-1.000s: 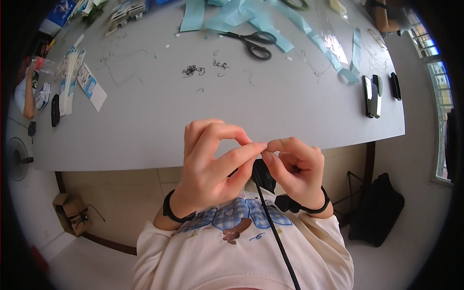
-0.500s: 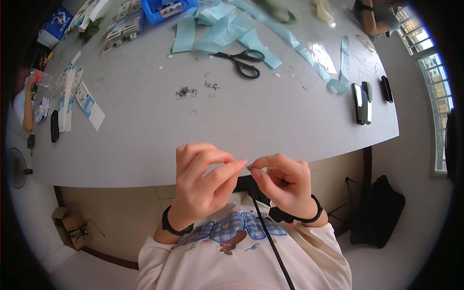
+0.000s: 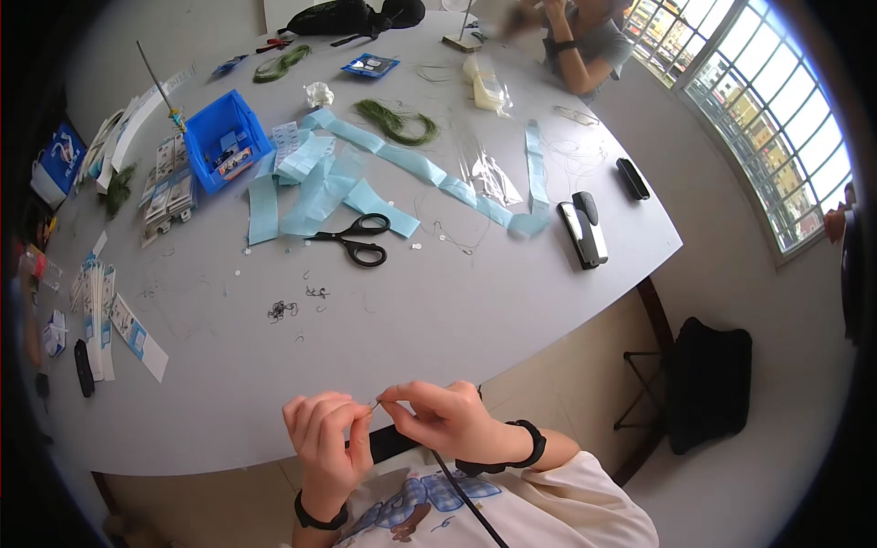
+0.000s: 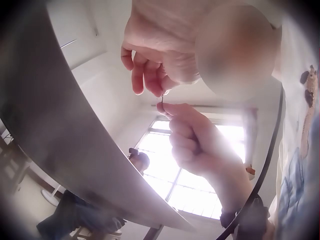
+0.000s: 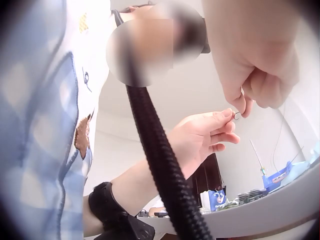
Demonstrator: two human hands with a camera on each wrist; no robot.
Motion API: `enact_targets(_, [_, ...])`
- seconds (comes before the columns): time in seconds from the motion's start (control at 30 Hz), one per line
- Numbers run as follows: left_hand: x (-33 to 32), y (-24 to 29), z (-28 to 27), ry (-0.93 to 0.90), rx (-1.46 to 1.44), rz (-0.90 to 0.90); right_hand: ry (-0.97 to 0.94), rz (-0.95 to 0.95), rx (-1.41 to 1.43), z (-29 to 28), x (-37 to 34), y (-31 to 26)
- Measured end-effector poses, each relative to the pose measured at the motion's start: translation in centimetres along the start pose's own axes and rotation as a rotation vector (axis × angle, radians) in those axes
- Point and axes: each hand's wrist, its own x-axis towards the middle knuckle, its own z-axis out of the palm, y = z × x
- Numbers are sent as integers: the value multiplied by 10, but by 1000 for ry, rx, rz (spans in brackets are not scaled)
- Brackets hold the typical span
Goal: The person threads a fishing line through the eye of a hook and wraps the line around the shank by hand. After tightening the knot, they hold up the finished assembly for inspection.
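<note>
My left hand (image 3: 329, 438) and right hand (image 3: 448, 420) meet fingertip to fingertip over the table's near edge. Between them is a small dark fish hook (image 5: 237, 116), its curve showing in the right wrist view. The left thumb and forefinger pinch it. On its other side, the right thumb and forefinger pinch its end, partly hidden by the fingertips. As a short dark sliver, the hook (image 4: 162, 99) also shows in the left wrist view. Beyond the hands lies a pile of small dark hooks (image 3: 282, 311), with a few scattered near it.
Black scissors (image 3: 356, 240) lie beside light-blue strips (image 3: 315, 203). Farther off are a blue bin (image 3: 206, 137) and green strands (image 3: 395, 123). A stapler (image 3: 583, 230) is at the right, printed cards (image 3: 137, 335) at the left. Another person (image 3: 585, 50) sits across the table.
The head view has tilted up and turned, showing more of the table's far side. Both hands now appear lower and farther left, the right forearm more level. Their fingertips stay together.
</note>
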Motion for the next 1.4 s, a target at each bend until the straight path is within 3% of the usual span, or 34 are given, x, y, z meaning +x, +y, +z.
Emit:
enact_targets(0.07, [0, 5, -2, -28, -40, -69, 32, -81, -62, 2, 1, -1])
enact_targets(0.3, [2, 5, -2, 15, 4, -58, 76, -191, -201, 7, 1, 3])
enact_targets(0.6, [-2, 1, -1, -73, 54, -4, 49, -179, -232, 7, 0, 6])
enact_targets(0.8, [-6, -3, 5, -131, -71, -78, -13, -171, -160, 6, -3, 12])
enact_targets(1.13, [-6, -5, 7, -119, -36, -66, 59, -204, -170, 7, -2, 16])
enact_targets(1.23, [-6, -3, 7, -93, -49, -92, 97, -168, -189, 6, -2, 14])
enact_targets(1.3, [-3, 2, 8, -72, -72, -109, 216, 10, -34, -3, 2, 2])
enact_targets(1.33, [1, 6, 10, -67, -91, -112, 218, 4, -44, -8, 5, -1])
enact_targets(1.4, [7, 16, 15, -53, -120, -108, 426, 76, -40, -16, 9, -7])
